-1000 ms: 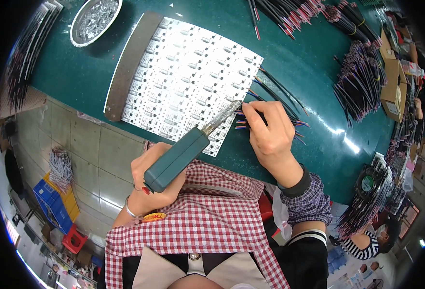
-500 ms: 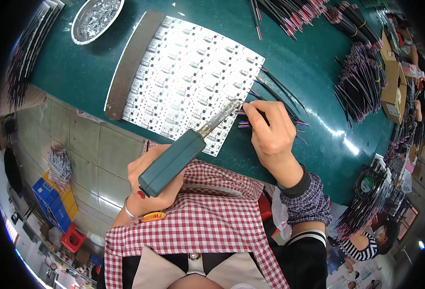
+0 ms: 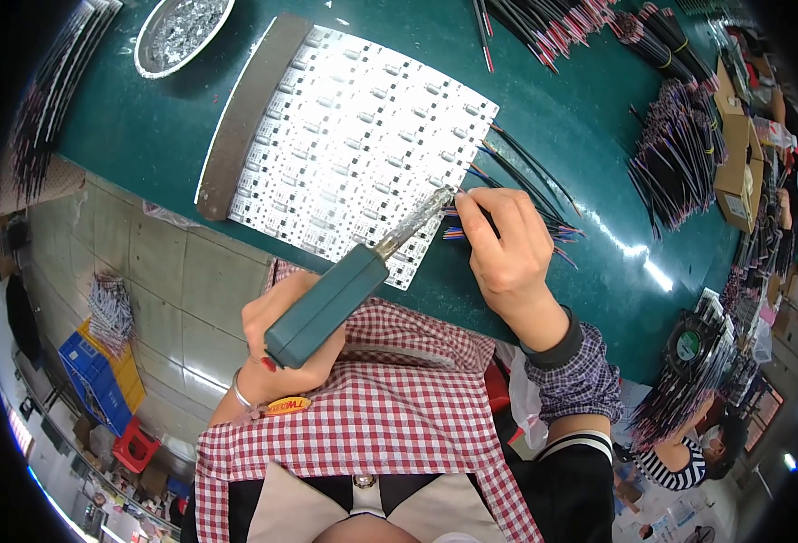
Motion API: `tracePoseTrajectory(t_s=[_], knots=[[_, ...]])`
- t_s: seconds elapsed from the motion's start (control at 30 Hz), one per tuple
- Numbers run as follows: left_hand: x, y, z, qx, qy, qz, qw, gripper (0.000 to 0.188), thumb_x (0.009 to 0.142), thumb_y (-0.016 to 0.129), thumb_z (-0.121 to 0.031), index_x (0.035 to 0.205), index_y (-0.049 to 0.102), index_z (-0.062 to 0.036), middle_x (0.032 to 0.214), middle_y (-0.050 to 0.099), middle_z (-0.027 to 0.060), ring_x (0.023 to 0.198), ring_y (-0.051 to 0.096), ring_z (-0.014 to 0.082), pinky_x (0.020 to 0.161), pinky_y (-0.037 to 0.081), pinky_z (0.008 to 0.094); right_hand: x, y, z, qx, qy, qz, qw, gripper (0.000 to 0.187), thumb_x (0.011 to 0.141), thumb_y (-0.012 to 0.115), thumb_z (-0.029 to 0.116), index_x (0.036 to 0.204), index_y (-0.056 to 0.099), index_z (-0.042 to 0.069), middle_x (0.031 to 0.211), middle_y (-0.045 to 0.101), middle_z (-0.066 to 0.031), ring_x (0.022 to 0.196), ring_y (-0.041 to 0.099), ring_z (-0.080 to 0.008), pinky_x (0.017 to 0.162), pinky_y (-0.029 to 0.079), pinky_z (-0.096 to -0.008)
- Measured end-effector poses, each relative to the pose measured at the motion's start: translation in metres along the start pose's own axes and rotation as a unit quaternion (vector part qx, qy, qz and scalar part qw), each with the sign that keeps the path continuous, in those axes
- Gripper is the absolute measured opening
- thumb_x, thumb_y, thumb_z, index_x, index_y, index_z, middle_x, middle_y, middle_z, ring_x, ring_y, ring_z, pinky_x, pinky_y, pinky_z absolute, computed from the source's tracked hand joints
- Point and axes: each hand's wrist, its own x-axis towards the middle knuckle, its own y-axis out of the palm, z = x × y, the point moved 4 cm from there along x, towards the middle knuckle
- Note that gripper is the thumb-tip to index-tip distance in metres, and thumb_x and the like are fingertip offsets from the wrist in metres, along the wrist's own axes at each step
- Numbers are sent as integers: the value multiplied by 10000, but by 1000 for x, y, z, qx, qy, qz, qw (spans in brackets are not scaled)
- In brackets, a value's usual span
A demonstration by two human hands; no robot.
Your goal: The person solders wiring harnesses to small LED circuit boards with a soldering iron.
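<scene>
On the green table, the white board lies far of the person, its right edge beside the wires. The iron, grasped by its handle in the left hand, has its long axis running from near left to far right, tip over that right edge. The right hand is nearer the tip, just right of it, fingers drawn together; I cannot tell what they pinch.
</scene>
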Motion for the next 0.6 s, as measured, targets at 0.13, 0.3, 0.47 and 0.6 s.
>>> tracePoseTrajectory(t_s=[0.13, 0.3, 0.47, 0.6], knots=[[-4, -5, -2, 34, 14, -6, 999, 205, 635, 702, 63, 837, 674, 47, 824, 657, 167, 654, 664, 277, 563, 526, 309, -1, 1, -2, -5, 1, -3, 1000, 289, 648, 659, -54, 936, 672, -30, 889, 630, -123, 781, 636, -277, 635, 531, -341], [-12, -9, -2, 106, 68, -6, 992, 244, 647, 737, 29, 885, 692, 57, 894, 689, 200, 706, 702, 287, 598, 559, 312, -7, -10, -2, 13, -21, -45, 999, 333, 678, 654, 38, 1002, 688, -30, 913, 618, -103, 805, 619, -238, 637, 498, -328], [-20, -5, 11, 67, -10, 3, 998, 274, 657, 739, 21, 922, 689, 69, 904, 692, 202, 716, 707, 285, 615, 563, 314, -16, -11, 3, 2, 21, -32, 999, 386, 694, 658, 27, 1074, 695, -30, 908, 619, -93, 774, 608, -231, 620, 481, -334], [-17, -5, 9, 68, -1, 12, 998, 267, 663, 734, 28, 923, 690, 68, 908, 690, 199, 719, 705, 281, 626, 563, 314, -14, -10, 5, -24, 26, -6, 999, 526, 556, 625, -83, 1071, 711, -21, 837, 619, -98, 739, 604, -252, 616, 482, -338]])
